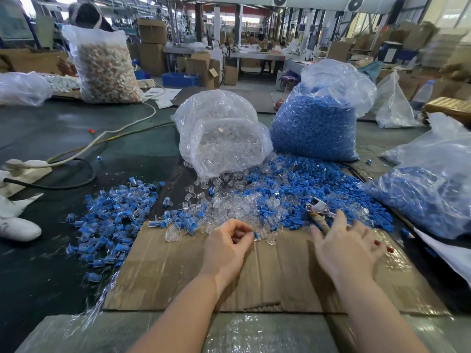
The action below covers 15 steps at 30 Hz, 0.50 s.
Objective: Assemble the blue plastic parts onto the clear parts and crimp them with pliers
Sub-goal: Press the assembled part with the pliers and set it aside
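My left hand (228,244) pinches a small blue part (256,235) fitted on a clear piece, over a flat cardboard sheet (178,271). My right hand (346,247) hovers with spread, relaxed fingers just short of the pliers (318,212), which lie on the mixed pile; their handle runs under my fingertips. Loose blue parts (293,184) and clear parts (229,200) are heaped ahead of the cardboard. A pile of assembled blue-and-clear pieces (109,215) lies to the left.
A bag of clear parts (221,133) and a bag of blue parts (316,123) stand behind the pile. Another bag of blue pieces (428,194) sits at right. Cables and a power strip (25,166) lie at left, with a white shoe (17,229).
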{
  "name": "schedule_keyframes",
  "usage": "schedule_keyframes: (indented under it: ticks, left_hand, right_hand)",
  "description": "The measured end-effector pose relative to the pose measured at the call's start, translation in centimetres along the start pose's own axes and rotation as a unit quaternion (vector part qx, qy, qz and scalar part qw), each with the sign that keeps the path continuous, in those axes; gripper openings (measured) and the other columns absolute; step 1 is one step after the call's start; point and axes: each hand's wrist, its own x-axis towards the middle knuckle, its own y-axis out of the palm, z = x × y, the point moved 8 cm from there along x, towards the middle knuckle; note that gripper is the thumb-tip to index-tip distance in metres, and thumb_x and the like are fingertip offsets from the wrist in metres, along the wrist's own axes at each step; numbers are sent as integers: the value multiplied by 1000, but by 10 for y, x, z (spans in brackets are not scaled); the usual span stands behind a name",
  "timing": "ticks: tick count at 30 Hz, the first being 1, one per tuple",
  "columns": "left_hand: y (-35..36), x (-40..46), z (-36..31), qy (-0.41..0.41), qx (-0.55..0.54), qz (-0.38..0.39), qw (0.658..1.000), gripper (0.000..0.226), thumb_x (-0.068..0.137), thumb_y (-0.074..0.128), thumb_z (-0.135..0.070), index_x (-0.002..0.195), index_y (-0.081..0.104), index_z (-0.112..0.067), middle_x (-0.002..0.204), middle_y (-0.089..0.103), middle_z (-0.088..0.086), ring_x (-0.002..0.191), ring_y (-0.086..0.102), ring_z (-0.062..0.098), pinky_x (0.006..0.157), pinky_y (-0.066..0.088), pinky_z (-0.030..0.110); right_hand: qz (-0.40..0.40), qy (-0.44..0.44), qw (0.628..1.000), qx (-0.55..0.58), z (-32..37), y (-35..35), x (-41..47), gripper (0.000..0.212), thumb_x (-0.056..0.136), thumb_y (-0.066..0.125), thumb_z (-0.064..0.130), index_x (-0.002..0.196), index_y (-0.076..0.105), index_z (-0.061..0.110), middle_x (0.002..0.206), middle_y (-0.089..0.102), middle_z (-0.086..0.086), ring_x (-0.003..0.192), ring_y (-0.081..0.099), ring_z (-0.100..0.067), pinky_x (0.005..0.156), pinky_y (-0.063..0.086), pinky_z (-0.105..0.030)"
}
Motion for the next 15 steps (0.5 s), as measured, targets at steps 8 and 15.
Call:
schedule_keyframes:
  ticks: [8,15]
  left_hand:
    - [0,7,-2,-33,-26,-6,999,15,83,66,-8,80,61,-22,77,64,-2,71,57,7,61,44,6]
    - [-1,7,0,-82,-75,0,994,10,85,64,-9,85,62,-18,82,67,4,76,63,13,60,45,13]
  right_hand:
    - [51,20,996,-70,-26,8,12,76,89,28,66,148,9,22,153,20,-14,139,19,-35,109,8,-62]
    - [61,30,997,-42,-27,7,17,64,86,43,62,128,37,14,144,32,-20,134,28,-37,109,17,-59]
